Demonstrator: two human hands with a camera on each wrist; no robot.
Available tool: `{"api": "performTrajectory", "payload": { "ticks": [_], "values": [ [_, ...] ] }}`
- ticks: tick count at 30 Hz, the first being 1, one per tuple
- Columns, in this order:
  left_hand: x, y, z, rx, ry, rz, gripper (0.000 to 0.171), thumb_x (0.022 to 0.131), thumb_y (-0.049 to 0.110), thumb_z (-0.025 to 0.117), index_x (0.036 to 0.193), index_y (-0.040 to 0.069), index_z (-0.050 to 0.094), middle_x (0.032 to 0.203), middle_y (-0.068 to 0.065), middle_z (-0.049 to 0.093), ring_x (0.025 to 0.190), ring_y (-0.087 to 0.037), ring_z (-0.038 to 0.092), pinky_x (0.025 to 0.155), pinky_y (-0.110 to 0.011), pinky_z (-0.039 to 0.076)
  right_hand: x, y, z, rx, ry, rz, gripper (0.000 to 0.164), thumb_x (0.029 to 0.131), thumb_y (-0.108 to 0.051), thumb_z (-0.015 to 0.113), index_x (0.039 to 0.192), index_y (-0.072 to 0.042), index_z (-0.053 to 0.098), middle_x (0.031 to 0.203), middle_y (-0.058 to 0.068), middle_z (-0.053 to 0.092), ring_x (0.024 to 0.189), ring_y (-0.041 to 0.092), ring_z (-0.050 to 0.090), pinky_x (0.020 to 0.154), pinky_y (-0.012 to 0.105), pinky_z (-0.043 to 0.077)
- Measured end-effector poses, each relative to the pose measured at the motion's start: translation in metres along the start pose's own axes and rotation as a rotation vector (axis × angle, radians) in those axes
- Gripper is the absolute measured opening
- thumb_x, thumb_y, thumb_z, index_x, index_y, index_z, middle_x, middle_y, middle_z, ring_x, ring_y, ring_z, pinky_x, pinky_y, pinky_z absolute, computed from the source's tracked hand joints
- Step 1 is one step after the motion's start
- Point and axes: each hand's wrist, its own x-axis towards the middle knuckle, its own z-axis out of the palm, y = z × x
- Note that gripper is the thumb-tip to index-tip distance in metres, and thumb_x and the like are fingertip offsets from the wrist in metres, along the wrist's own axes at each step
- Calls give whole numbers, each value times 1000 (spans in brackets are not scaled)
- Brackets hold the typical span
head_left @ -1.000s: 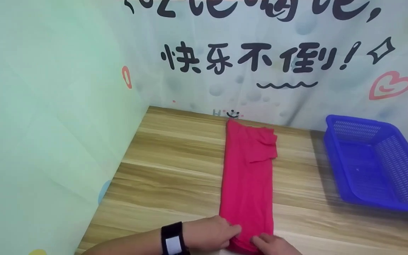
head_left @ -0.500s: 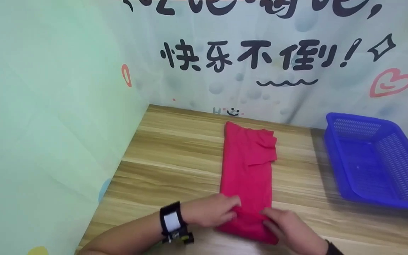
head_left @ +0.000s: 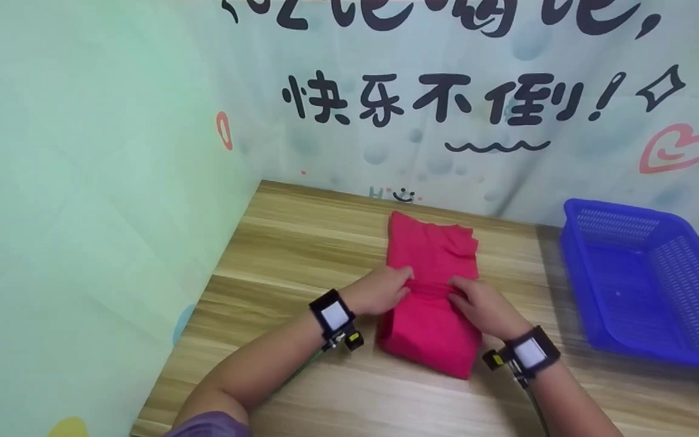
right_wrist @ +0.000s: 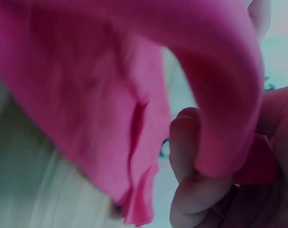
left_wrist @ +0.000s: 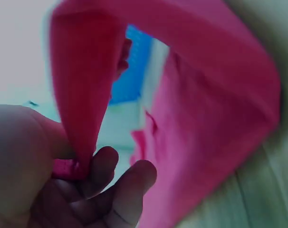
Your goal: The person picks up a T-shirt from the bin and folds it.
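A red garment [head_left: 431,249], folded into a long strip, lies on the wooden table with its near part lifted and doubled back toward the far end. My left hand [head_left: 380,290] pinches the left side of the turned-over edge between thumb and fingers; in the left wrist view that hand [left_wrist: 87,185] grips a fold of the cloth [left_wrist: 87,80]. On the other side my right hand [head_left: 486,306] pinches the same edge, and in the right wrist view the cloth [right_wrist: 225,95] loops down between its thumb and fingers. The garment's exact kind cannot be told.
A blue perforated plastic basket [head_left: 622,285] stands on the right of the wooden table [head_left: 301,243]. Behind rises a printed wall sheet [head_left: 349,152], and a pale green sheet [head_left: 94,212] closes off the left side.
Both hands have moved away from the body, carrying the garment's near edge toward its far end. The strip is now shorter and folded over itself. The basket has stayed in place.
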Motion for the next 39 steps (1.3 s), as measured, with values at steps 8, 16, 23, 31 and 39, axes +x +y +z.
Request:
{"api": "performTrajectory", "payload": {
  "ticks": [8, 16, 23, 31, 39],
  "values": [
    [28, -23, 12, 116, -20, -47, 13, 101, 19, 53, 109, 8, 52, 81, -3, 57, 79, -20, 61, 72, -31, 53, 27, 29, 26, -72, 2, -20, 4, 98, -16, 60, 96, -13, 62, 79, -1, 58, 75, 15, 59, 70, 35, 50],
    [42, -34, 18, 131, -12, -115, 22, 100, 23, 57, 115, 8, 51, 89, -6, 64, 83, -20, 65, 76, -31, 55, 33, 33, 31, -131, 58, -26, 11, 93, -13, 65, 102, -8, 61, 90, 11, 62, 88, 30, 65, 76, 46, 55],
    [47, -35, 18, 152, -19, -195, 48, 96, 28, 63, 129, 0, 41, 93, -9, 66, 94, -25, 68, 85, -35, 56, 34, 34, 32, -175, 58, 81, 33, 89, -23, 73, 109, -5, 54, 99, 19, 56, 83, 33, 65, 72, 48, 56],
    [35, -27, -5, 36, -42, -173, 51, 91, 32, 70, 125, 5, 41, 97, -9, 64, 94, -21, 64, 86, -33, 53, 22, 23, 18, -229, 134, 135, 41, 88, -29, 73, 114, -5, 51, 100, 18, 51, 75, 32, 60, 66, 48, 53],
    [-32, 13, -4, 330, -82, 315, 26, 89, 24, 71, 115, 22, 67, 111, 1, 61, 104, -14, 57, 90, -28, 50, -50, -29, 10, -193, 171, -150, 30, 77, -16, 82, 103, -16, 68, 96, -2, 63, 86, 16, 64, 73, 36, 56]
  ]
}}
